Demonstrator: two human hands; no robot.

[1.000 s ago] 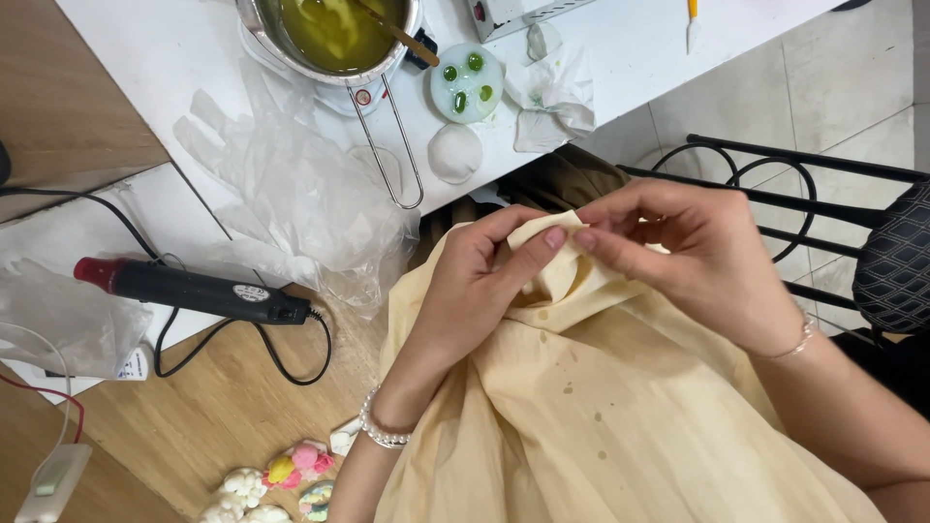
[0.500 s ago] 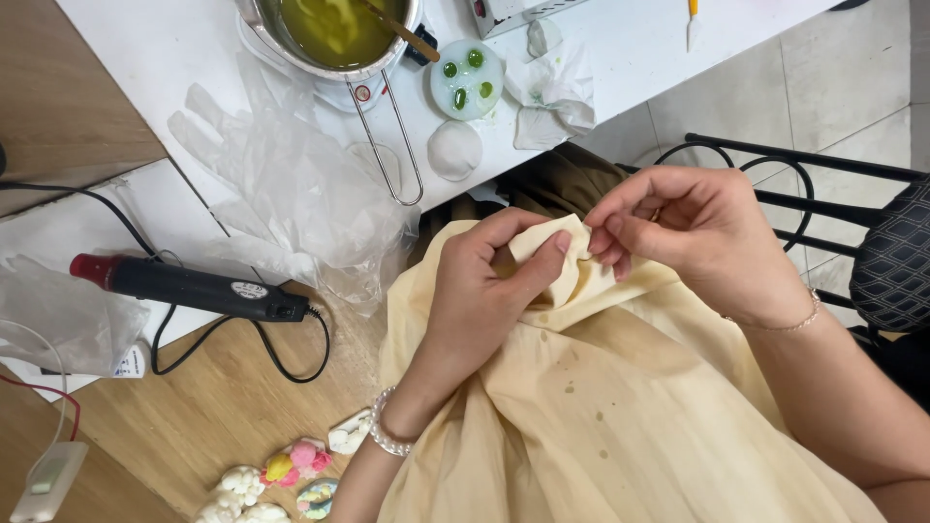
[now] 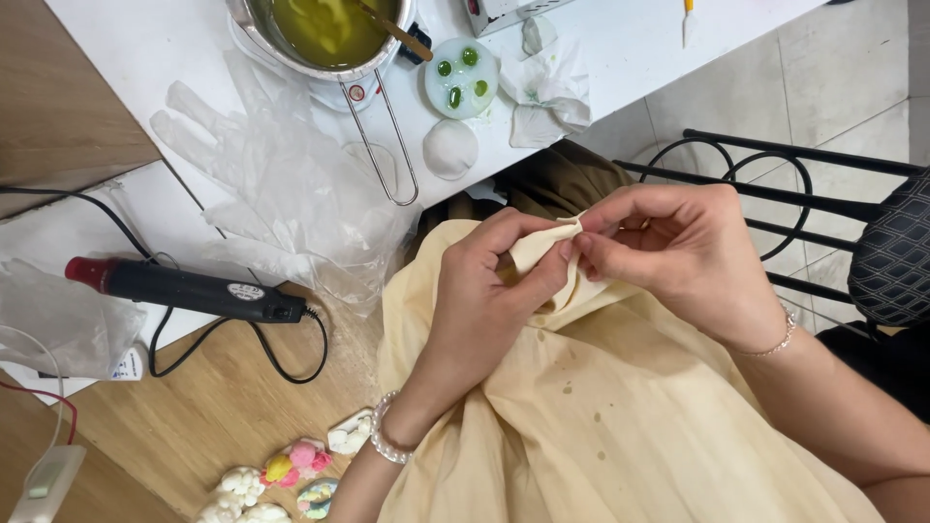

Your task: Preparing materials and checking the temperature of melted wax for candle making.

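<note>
- A metal pot (image 3: 325,39) is seen at the top of the white surface (image 3: 145,39); it is filled with a yellow-green liquid, and a stick (image 3: 392,29) is leaned into it; its wire handle (image 3: 387,145) is stretched down toward the near edge.
- Just to the right of the pot a round white mould (image 3: 461,79) is set; small green pieces are held in its hollows; a plain white disc (image 3: 450,148) is laid just below it, and a crumpled, green-stained tissue (image 3: 547,92) beside it.
- A pale yellow cloth (image 3: 620,426) is spread over the lap, creased into folds and marked with a few small dark spots; a fold of it (image 3: 542,250) is raised in the middle of the view.
- That fold is pinched by the left hand (image 3: 494,291) between thumb and fingers; a bead bracelet is worn at its wrist.
- The same fold is gripped from the other side by the right hand (image 3: 678,261), fingertips closed on the cloth and touching the left hand's; a thin bracelet is worn there.
- On the left, clear plastic gloves (image 3: 262,194) are laid on the surface; a black heat tool with a red tip (image 3: 184,289) is rested below them, its cord looped over a wooden floor (image 3: 223,407); small coloured figures (image 3: 286,475) are gathered on that wood.
- At the right a black metal chair frame (image 3: 775,184) is stood on pale floor tiles (image 3: 833,77).
</note>
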